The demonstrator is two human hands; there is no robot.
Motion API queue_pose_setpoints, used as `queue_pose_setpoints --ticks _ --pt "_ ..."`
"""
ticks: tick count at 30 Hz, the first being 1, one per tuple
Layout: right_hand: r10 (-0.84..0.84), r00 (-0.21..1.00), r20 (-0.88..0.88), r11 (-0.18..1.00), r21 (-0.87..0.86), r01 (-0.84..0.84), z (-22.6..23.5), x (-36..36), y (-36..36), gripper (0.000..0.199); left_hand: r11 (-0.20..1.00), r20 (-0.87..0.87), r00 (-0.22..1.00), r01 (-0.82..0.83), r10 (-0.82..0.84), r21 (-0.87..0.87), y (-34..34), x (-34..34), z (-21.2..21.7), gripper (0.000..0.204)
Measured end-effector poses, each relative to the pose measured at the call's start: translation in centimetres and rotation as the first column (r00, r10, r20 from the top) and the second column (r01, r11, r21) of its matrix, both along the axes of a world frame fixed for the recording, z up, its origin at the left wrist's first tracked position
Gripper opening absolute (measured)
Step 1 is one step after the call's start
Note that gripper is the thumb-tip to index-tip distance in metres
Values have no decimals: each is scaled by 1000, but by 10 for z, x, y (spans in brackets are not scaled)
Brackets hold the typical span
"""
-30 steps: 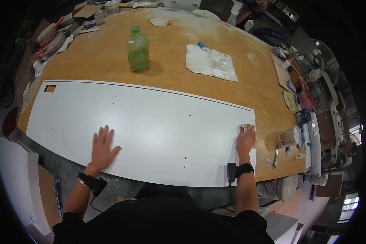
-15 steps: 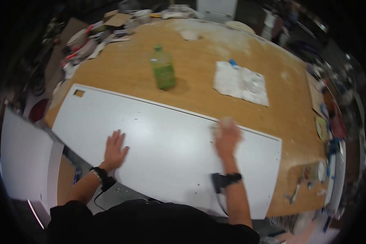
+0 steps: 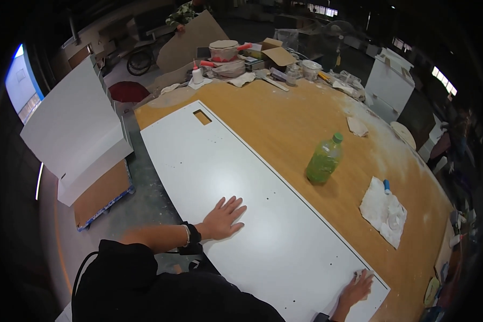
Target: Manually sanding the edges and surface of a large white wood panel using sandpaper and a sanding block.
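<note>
The long white panel (image 3: 263,214) lies flat on the wooden surface (image 3: 300,123), running from about 11 o'clock near the far clutter down to 5 o'clock by the person's right side. Its near long edge seems to overhang the surface edge toward the person. It is smooth and matt, with a small rectangular cut-out (image 3: 202,117) near its far end and rows of tiny drilled holes.

The left hand (image 3: 222,217) rests flat on the panel, fingers spread, holding nothing. The right hand (image 3: 358,285) presses on the near corner at 5 o'clock, something small and pale under its fingers; I cannot tell what it grips.

To my eye the risk is the panel sliding: the face is slick, and a hard push could skid it off the edge, or toward the green plastic bottle (image 3: 323,161) at 2 o'clock. A white cloth (image 3: 383,212) with a small blue-capped tube lies at 3 o'clock.
</note>
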State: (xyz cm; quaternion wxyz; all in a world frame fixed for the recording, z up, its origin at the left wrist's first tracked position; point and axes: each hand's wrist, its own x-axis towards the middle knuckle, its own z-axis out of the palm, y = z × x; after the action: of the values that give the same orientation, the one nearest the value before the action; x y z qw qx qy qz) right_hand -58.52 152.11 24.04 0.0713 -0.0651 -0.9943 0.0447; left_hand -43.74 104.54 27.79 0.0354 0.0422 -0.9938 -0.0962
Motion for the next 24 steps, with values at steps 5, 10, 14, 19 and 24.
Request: queue_pose_setpoints --ticks 5,10,14,19,24 --pt "229 972 -48 961 -150 -233 2 -9 -163 65 985 -47 989 145 -142 90 -12 1 -11 52" --pt "419 908 -23 896 -150 -417 0 -2 -280 65 960 -100 973 221 -206 173 -106 38 -9 51" --pt "153 988 31 988 -1 -153 4 8 -309 57 989 -91 991 -81 93 127 -242 68 -8 52" --pt "-252 966 -59 943 207 259 1 24 -298 49 935 -65 942 -315 329 166 -361 98 -2 54" --pt "-90 993 -72 973 208 103 -2 -14 -438 49 940 -105 949 -272 297 205 -372 95 -8 56"
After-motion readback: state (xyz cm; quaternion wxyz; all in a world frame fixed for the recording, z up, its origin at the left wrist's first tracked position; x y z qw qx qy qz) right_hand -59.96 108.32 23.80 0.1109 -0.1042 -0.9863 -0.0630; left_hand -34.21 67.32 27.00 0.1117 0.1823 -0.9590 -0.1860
